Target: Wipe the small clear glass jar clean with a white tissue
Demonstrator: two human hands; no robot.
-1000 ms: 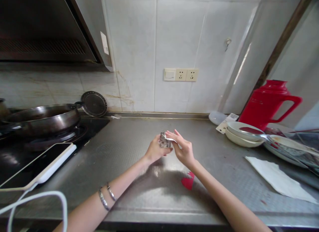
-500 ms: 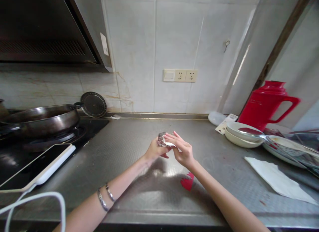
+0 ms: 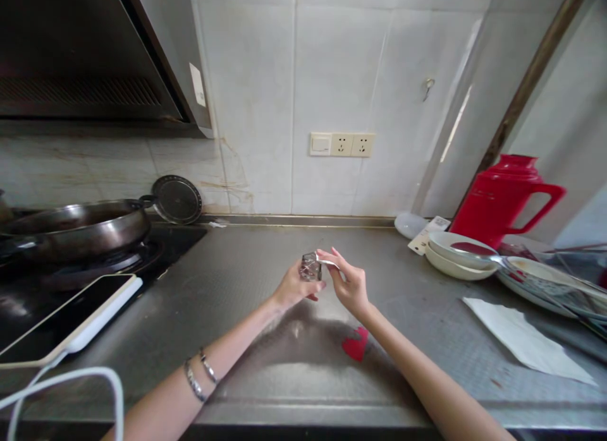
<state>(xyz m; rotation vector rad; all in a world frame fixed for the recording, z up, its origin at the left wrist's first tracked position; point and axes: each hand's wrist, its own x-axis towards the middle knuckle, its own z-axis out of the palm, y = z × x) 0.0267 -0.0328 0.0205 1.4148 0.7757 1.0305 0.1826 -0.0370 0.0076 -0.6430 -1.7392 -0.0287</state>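
My left hand (image 3: 294,284), with two silver bracelets on the wrist, is closed round a small, see-through, dark-patterned glass (image 3: 310,268) above the counter. What exactly the glass is, a cup or a jar, I cannot tell. My right hand (image 3: 348,283) pinches a thin white piece (image 3: 328,262), paper or tissue by its look, right at the glass's right side. Its fingers hide part of the piece. Below the hands, a red jagged-edged scrap (image 3: 355,344) lies on the metal counter (image 3: 265,378).
To the left, a pan (image 3: 90,229) sits on the stove beside a phone (image 3: 66,318) with a white cable. On the right stand a red thermos jug (image 3: 497,204), stacked bowls (image 3: 459,264) and a patterned dish (image 3: 545,283). A white napkin (image 3: 526,340) lies in front of them.
My right hand has drawn back slightly from the glass, and its fingers have risen and bent over the white piece. More of the glass shows now. The left hand has hardly moved.
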